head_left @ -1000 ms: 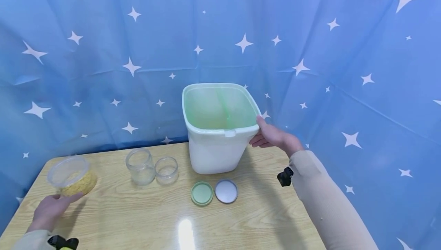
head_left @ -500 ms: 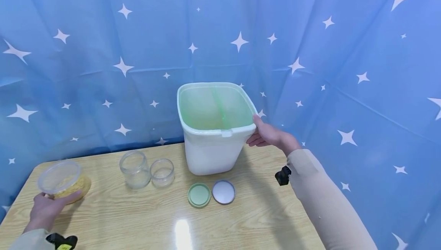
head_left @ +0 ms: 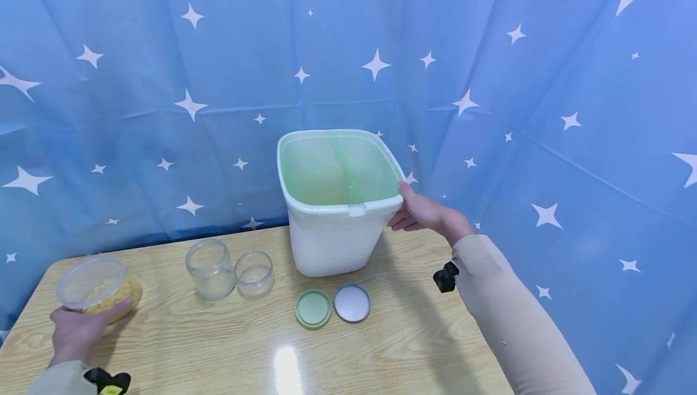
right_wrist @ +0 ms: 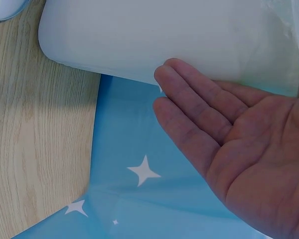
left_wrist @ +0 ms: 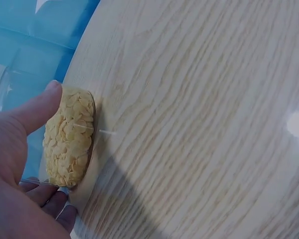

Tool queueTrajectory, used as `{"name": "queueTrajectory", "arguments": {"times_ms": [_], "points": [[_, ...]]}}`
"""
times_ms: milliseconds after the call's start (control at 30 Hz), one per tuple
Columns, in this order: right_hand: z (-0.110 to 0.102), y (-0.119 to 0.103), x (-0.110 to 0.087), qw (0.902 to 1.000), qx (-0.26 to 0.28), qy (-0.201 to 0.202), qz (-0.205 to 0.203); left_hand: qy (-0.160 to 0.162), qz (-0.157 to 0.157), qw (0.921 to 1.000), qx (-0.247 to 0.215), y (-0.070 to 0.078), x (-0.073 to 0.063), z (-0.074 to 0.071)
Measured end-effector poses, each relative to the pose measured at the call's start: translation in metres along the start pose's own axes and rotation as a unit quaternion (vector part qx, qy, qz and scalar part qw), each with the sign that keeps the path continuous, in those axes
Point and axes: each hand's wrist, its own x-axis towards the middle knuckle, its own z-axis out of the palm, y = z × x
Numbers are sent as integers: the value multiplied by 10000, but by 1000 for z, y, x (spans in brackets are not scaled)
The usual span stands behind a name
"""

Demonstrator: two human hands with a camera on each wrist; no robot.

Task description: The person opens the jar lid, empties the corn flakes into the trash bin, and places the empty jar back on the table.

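In the head view, my left hand (head_left: 81, 331) grips a clear round jar (head_left: 76, 289) of yellow flakes at the table's left end. The left wrist view has the thumb along its near side and the fingers reaching round below; the flakes (left_wrist: 70, 142) show through the wall. My right hand (head_left: 427, 210) holds a white bin (head_left: 340, 241) by the right edge of its rim. Its thumb lies over the rim, while the other fingers (right_wrist: 194, 109) extend under it, outside the wall. Light green shows inside the bin. Part of the jar is hidden behind the left hand.
Two empty clear jars, a taller one (head_left: 211, 271) and a shorter one (head_left: 255, 274), stand left of the bin. A green lid (head_left: 313, 308) and a white lid (head_left: 352, 303) lie before it. A starry blue curtain (head_left: 234, 80) hangs behind the wooden table (head_left: 218, 346).
The head view has turned slightly, shifting everything left. My left hand has closed in on the flake jar, its fingers and thumb further round it. The right hand keeps its place on the bin.
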Motion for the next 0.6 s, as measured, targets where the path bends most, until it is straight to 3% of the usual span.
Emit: {"name": "queueTrajectory", "arguments": {"times_ms": [267, 600], "points": [[-1, 0, -2, 10000, -43, 20, 17, 19, 46, 10000, -73, -4, -4, -1], [-1, 2, -3, 10000, -82, 30, -20, -227, -15, 9997, 3, -12, -4, -2]]}}
